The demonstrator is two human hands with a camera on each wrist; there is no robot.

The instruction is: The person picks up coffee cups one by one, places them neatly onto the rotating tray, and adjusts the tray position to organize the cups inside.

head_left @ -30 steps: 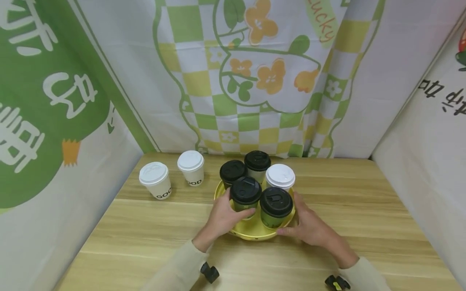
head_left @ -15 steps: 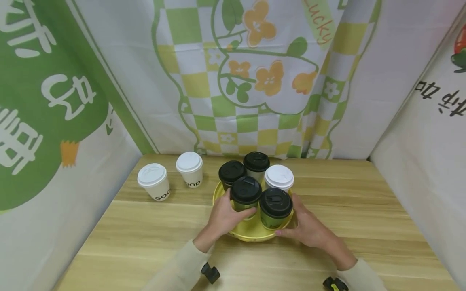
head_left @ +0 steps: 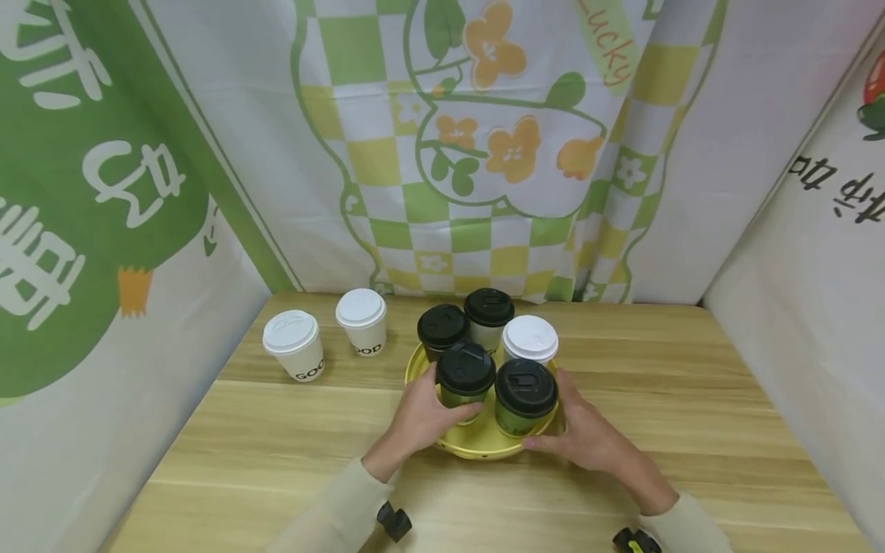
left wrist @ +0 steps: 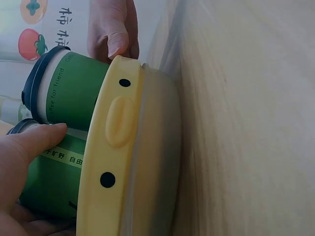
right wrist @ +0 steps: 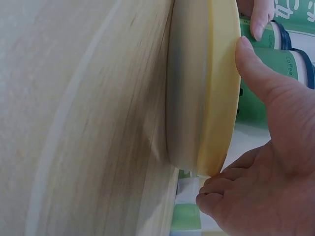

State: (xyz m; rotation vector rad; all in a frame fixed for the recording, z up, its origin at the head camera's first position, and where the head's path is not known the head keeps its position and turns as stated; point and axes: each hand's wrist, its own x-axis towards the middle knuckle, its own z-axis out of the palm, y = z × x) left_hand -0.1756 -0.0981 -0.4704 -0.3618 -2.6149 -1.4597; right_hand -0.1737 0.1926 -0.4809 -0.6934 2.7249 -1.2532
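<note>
Both hands (head_left: 422,418) (head_left: 588,438) grip round yellow tray (head_left: 477,444) carrying five lidded cups (head_left: 525,395).

7 cups (head_left: 524,393) (4 black-lidded), 1 tray (head_left: 477,442)

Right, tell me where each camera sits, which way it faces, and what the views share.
Head: worn up high, looking forward and down at the round yellow plastic tray of lidded paper cups on the wooden table; both forearms, left hand and right hand show.
Left wrist: low at the tabletop, facing the tray's rim side-on; left hand's fingers on a green cup show.
Right wrist: low on the other side, facing the rim; right hand's thumb shows.
Shared: all three see the tray and green cups.
</note>
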